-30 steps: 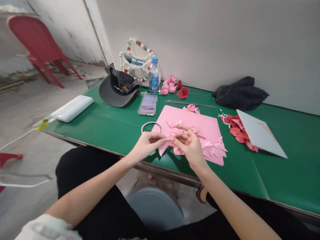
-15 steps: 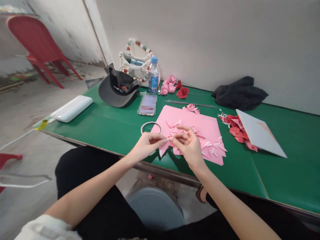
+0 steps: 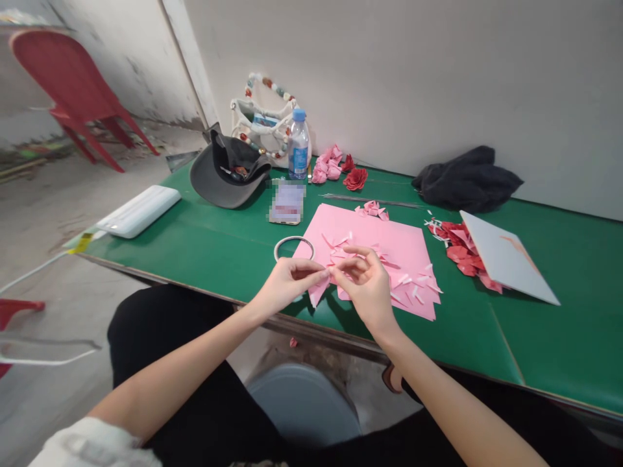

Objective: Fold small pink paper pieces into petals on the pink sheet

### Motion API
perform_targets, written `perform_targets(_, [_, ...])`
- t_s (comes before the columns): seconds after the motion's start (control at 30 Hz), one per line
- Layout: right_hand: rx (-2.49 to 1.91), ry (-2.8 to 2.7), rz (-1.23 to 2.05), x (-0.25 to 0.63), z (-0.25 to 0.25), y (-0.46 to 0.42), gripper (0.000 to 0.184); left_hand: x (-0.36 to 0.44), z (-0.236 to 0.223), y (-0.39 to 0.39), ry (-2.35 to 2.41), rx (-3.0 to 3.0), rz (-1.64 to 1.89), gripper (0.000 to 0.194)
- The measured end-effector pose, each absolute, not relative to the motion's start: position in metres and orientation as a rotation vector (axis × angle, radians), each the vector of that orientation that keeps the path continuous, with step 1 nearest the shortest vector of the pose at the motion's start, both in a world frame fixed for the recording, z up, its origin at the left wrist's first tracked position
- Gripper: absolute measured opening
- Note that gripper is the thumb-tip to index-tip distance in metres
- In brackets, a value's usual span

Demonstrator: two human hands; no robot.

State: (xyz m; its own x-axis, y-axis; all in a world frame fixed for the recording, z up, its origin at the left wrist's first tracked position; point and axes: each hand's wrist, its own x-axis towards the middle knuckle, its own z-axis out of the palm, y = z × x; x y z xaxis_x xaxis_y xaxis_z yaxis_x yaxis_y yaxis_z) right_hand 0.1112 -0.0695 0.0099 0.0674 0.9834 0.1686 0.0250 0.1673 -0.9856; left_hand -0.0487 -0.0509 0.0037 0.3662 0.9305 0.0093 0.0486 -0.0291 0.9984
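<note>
In front of me, at the table's near edge, both hands meet fingertip to fingertip over a small pink paper piece (image 3: pixel 318 293). My left hand (image 3: pixel 285 285) pinches it between thumb and forefinger. Thumb and forefinger of my right hand (image 3: pixel 368 288) close on the same piece from the other side, its other fingers loosely curled. The fingertips hide much of the piece. Beneath and behind the hands lies a pink paper sheet (image 3: pixel 341 224) strewn with folded pink pieces and narrow white-tipped strips (image 3: pixel 413 292). A roll of tape (image 3: pixel 276 250) lies just behind my left hand.
Pink paper flowers (image 3: pixel 327 165), a red paper flower (image 3: pixel 355 179), thin wires (image 3: pixel 370 201), a phone (image 3: pixel 287 202), a bottle (image 3: pixel 298 146) and a cap (image 3: pixel 228 178) stand farther back. At right, a white board (image 3: pixel 511 259) leans over red paper pieces (image 3: pixel 464 259).
The fingers have shifted slightly around the pink paper piece, and the right fingertips sit a little differently on it. Nothing else on the table has visibly moved.
</note>
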Motion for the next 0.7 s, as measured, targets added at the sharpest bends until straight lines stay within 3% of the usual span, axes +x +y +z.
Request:
perform_targets(0.23, [-1.291, -1.467, 0.725, 0.131, 0.011, -0.057, 0.031, -0.049, 0.007, -0.053, 1.047, 1.483, 1.060, 0.023])
perform_targets(0.37, [-1.172, -1.407, 0.898, 0.137, 0.014, -0.052, 0.025, -0.050, 0.014, -0.055, 1.076, 1.484, 1.061, 0.022])
perform_targets(0.5, [-1.036, -1.464, 1.134, 0.127, 0.014, -0.059, 0.031, -0.048, 0.012, -0.056, 0.989, 1.468, 0.991, 0.022])
perform_targets(0.7, [-1.130, -1.601, 1.005, 0.132, 0.007, -0.055, 0.021, -0.050, 0.006, -0.049, 1.047, 1.580, 0.914, 0.026])
